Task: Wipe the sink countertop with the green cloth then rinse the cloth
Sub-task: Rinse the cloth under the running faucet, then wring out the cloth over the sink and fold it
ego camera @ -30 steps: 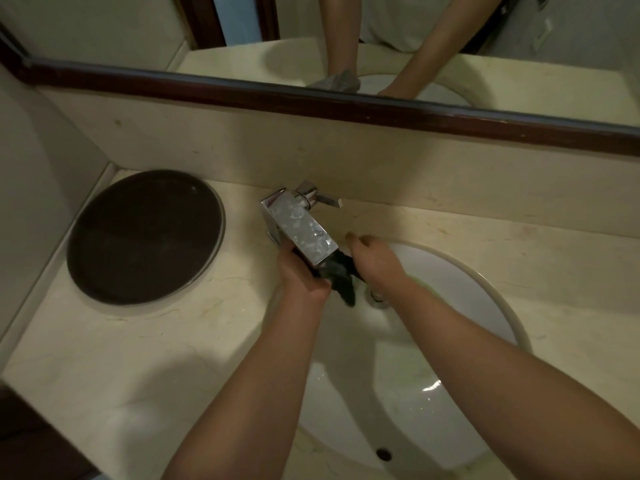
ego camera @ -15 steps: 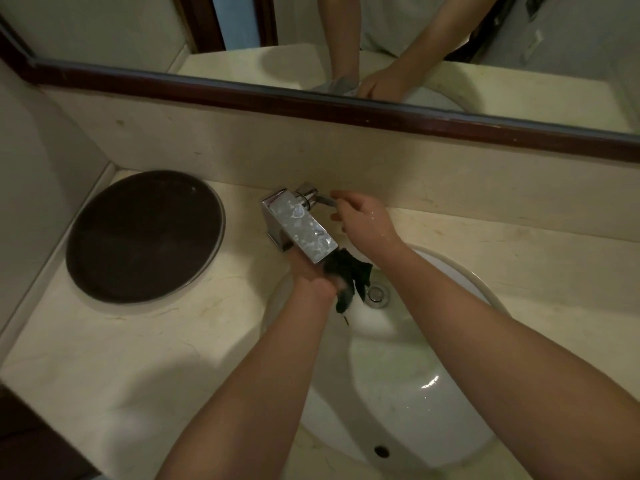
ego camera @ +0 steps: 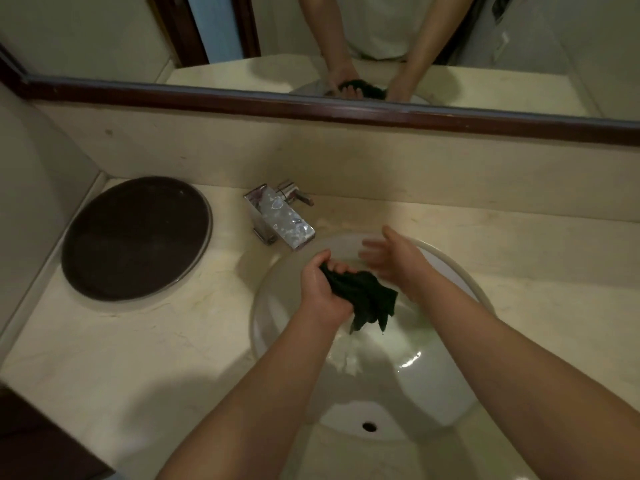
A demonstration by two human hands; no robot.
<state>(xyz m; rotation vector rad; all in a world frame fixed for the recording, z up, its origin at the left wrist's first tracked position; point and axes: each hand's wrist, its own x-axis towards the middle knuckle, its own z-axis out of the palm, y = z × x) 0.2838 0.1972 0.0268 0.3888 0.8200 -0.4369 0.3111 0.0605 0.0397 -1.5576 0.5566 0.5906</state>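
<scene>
The dark green cloth (ego camera: pixel 367 299) is bunched and wet, hanging over the white sink basin (ego camera: pixel 450 393). My left hand (ego camera: pixel 322 289) is shut on its upper end, just below the chrome faucet spout (ego camera: pixel 284 223). My right hand (ego camera: pixel 394 258) hovers beside the cloth on the right, fingers spread and blurred, holding nothing. Water drips from the cloth into the basin. The cream marble countertop (ego camera: pixel 138 348) surrounds the sink.
A round dark tray (ego camera: pixel 135 237) lies on the counter at the left. The faucet handle (ego camera: pixel 298 195) sticks out behind the spout. A mirror with a dark wooden frame (ego camera: pixel 311 105) runs along the back wall above the backsplash. An overflow hole (ego camera: pixel 369 426) shows near the basin's front.
My right hand left the faucet handle and came down beside the cloth. My left hand drew the cloth away from under the spout, lower over the basin.
</scene>
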